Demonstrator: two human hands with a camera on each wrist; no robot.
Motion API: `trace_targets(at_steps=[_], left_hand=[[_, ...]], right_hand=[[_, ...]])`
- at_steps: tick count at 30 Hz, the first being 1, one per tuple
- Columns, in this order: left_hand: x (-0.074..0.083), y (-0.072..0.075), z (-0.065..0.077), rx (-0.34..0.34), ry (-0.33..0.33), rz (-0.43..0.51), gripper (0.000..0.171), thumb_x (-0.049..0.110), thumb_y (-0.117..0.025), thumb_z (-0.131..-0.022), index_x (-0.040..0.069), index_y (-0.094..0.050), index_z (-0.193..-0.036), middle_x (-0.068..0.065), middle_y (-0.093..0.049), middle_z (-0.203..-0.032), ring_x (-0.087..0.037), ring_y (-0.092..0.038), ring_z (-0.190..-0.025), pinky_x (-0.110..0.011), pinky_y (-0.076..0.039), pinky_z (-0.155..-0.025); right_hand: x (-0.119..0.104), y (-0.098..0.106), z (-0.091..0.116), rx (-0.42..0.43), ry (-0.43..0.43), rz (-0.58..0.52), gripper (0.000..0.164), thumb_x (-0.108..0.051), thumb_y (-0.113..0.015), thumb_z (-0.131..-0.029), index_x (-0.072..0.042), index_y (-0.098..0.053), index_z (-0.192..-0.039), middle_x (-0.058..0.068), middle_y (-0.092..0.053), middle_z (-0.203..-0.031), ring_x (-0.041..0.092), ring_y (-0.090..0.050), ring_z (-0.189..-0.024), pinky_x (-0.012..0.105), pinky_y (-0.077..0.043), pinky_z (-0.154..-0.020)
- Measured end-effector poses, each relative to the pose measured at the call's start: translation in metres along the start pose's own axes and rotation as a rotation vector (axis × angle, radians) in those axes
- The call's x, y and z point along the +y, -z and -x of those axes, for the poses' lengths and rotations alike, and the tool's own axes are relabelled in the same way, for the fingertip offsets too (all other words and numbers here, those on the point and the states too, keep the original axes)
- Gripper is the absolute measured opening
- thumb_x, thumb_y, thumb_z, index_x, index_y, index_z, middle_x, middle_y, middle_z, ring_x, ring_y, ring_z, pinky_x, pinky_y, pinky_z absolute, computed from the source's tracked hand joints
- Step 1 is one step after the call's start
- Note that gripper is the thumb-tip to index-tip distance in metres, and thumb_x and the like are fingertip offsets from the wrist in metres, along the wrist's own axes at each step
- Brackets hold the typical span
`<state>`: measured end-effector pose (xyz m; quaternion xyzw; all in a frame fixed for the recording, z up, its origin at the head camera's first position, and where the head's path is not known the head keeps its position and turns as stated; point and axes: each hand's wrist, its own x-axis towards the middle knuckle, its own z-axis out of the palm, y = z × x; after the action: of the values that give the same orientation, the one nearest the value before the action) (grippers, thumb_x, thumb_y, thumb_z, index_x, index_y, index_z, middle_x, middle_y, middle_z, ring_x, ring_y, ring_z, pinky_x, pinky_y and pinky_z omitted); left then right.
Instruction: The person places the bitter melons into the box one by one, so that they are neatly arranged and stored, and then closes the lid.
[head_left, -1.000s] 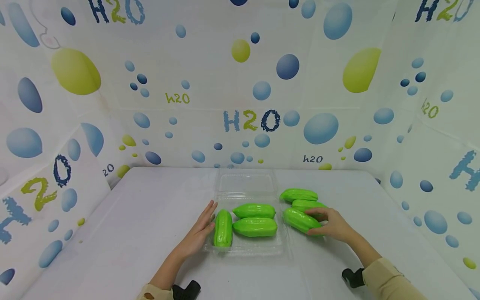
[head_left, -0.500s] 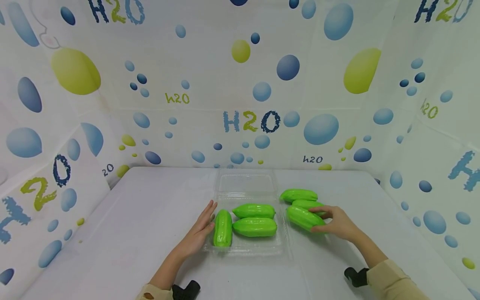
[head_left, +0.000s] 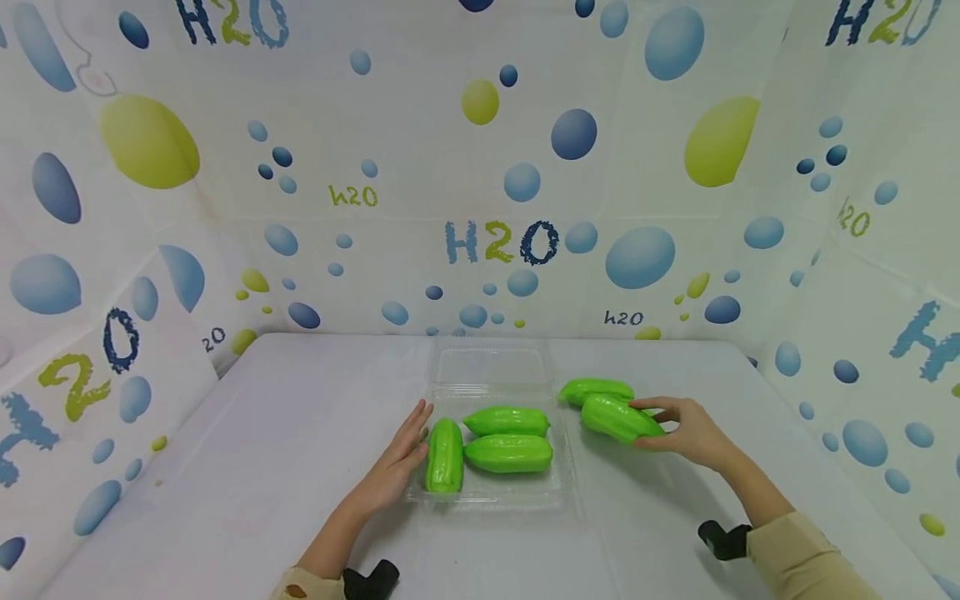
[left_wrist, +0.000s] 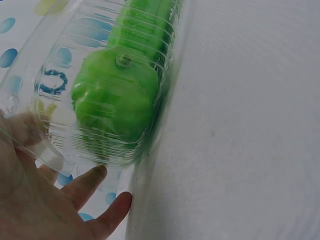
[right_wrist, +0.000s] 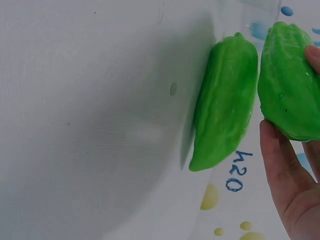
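Note:
My right hand [head_left: 686, 429] pinches a bright green ribbed gourd [head_left: 618, 418] between thumb and fingers, at the right of an open clear plastic box [head_left: 487, 493]. In the right wrist view the held gourd [right_wrist: 290, 82] is raised beside another green gourd [right_wrist: 225, 102] lying on the table. Farther back, part of a gourd [head_left: 592, 390] shows past the held one, which may hide more. With straight, spread fingers, my left hand [head_left: 397, 462] rests against the box's left side. Inside the box, one gourd [head_left: 445, 457] stands lengthwise and two gourds [head_left: 508, 454] lie crosswise.
The box's clear lid [head_left: 491, 367] lies folded back toward the rear edge of the white table [head_left: 285, 450]. A printed sheet with bubbles and lettering [head_left: 502, 242] hangs behind and at both sides. Black wrist mounts [head_left: 723, 540] project below the sleeves.
My right hand has shifted back and right, lifting the gourd off its place and in front of the one behind it. The left hand and the box have stayed put.

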<state>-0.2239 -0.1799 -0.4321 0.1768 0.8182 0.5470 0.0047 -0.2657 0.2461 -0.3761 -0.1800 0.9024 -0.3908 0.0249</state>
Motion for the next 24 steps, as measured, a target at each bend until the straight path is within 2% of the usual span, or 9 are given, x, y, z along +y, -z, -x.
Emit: trace_targets(at_steps=[7,17,24], left_hand=[[0.003,0.001,0.001,-0.002,0.020,-0.007,0.052,0.008,-0.036,-0.098,0.008,-0.017,-0.147,-0.014,0.000,-0.152,-0.039,-0.017,-0.134,-0.056,-0.012,-0.107],[-0.001,0.000,0.001,0.002,0.025,-0.019,0.053,0.009,-0.035,-0.098,0.012,-0.016,-0.147,-0.009,0.000,-0.153,-0.038,-0.018,-0.134,-0.055,-0.013,-0.107],[-0.002,-0.001,0.001,0.005,0.022,-0.017,0.053,0.010,-0.035,-0.098,0.013,-0.017,-0.147,-0.010,-0.001,-0.153,-0.039,-0.020,-0.134,-0.056,-0.014,-0.106]], right_hand=[[-0.006,0.006,0.000,0.013,0.018,0.005,0.057,-0.021,-0.079,-0.072,-0.001,-0.058,-0.121,0.023,-0.052,-0.125,0.039,-0.055,-0.101,0.037,-0.054,-0.071],[-0.016,0.008,-0.005,0.006,0.034,-0.012,0.058,-0.022,-0.078,-0.073,0.000,-0.057,-0.122,0.021,-0.052,-0.125,0.038,-0.054,-0.103,0.038,-0.053,-0.074],[-0.018,0.005,-0.009,0.005,0.052,-0.025,0.056,-0.020,-0.078,-0.073,0.000,-0.057,-0.121,0.022,-0.052,-0.125,0.038,-0.055,-0.102,0.033,-0.053,-0.072]])
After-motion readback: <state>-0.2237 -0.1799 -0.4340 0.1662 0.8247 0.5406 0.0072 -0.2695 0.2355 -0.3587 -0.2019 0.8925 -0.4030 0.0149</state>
